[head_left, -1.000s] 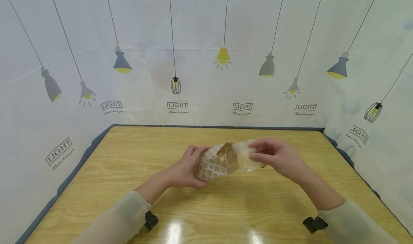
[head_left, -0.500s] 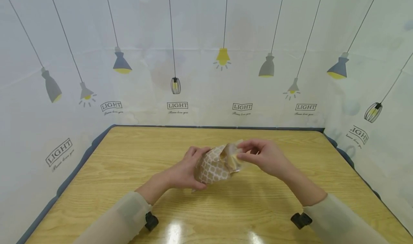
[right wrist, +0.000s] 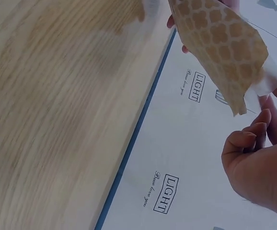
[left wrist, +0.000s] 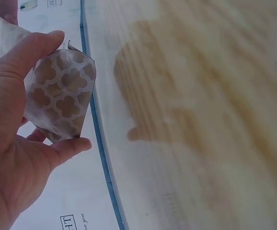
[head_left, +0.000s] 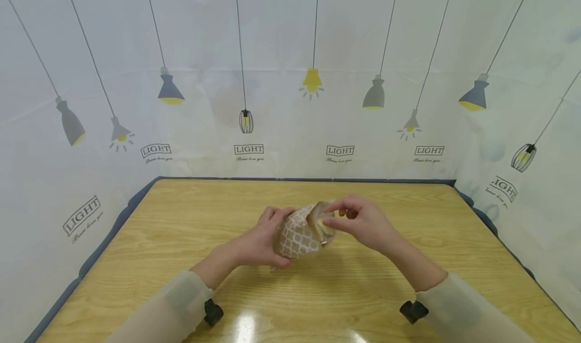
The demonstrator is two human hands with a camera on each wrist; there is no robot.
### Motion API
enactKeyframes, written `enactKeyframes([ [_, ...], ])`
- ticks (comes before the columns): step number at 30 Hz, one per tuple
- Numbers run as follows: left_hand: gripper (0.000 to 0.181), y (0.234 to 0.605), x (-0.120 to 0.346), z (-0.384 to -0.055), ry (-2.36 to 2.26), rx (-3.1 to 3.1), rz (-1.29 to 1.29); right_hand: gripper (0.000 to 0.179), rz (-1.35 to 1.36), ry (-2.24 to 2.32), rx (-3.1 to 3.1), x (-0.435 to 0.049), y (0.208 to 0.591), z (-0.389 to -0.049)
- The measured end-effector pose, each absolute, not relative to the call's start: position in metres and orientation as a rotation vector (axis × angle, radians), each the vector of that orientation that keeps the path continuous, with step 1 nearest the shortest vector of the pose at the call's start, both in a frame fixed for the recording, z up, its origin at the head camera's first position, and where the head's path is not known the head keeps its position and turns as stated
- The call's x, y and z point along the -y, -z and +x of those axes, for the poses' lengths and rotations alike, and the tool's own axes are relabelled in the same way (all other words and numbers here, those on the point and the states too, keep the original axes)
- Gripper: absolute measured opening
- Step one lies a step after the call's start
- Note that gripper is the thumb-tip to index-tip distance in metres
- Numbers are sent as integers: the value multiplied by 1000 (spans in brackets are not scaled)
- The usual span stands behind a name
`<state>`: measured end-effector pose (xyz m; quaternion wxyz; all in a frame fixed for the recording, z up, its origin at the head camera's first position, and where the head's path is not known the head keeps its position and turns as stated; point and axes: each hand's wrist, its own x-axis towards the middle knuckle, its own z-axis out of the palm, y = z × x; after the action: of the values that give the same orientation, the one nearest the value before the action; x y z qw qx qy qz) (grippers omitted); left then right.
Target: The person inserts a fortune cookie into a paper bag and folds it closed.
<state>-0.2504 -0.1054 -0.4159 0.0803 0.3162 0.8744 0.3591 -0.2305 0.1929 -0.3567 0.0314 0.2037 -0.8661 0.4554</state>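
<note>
My left hand (head_left: pixel 258 239) grips a small brown paper bag (head_left: pixel 297 235) with a white lattice pattern, held tilted above the table. Its open mouth faces right. Inside that mouth sits most of a clear plastic packet (head_left: pixel 330 233) with something pale yellow in it. The thumb and fingers of my right hand (head_left: pixel 365 222) pinch the packet's outer end. In the right wrist view, a whitish piece of the packet (right wrist: pixel 269 79) sticks out of the bag (right wrist: pixel 222 43). The left wrist view shows thumb and fingers around the bag's closed end (left wrist: pixel 64 91). What the packet contains is unclear.
The wooden table (head_left: pixel 181 222) has a dark blue edge against a white curtain (head_left: pixel 281 106) printed with lamps. Black mounts (head_left: pixel 212 312) sit at both sleeve cuffs.
My right hand has moved left, and the packet has gone from mostly outside the bag to mostly inside its mouth. The left hand and bag have hardly moved.
</note>
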Motion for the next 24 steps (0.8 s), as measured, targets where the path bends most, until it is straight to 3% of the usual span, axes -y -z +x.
enactKeyframes([
  [9,122,418,104,-251,-1085,-2618,938,15,614,-1376,2672,-184,367,-231],
  [17,123,419,105,-251,-1086,-2642,918,34,562,-1452,2662,-195,366,-231],
  [24,121,418,106,-251,-1095,-2652,908,39,623,-1347,2714,-204,361,-232],
])
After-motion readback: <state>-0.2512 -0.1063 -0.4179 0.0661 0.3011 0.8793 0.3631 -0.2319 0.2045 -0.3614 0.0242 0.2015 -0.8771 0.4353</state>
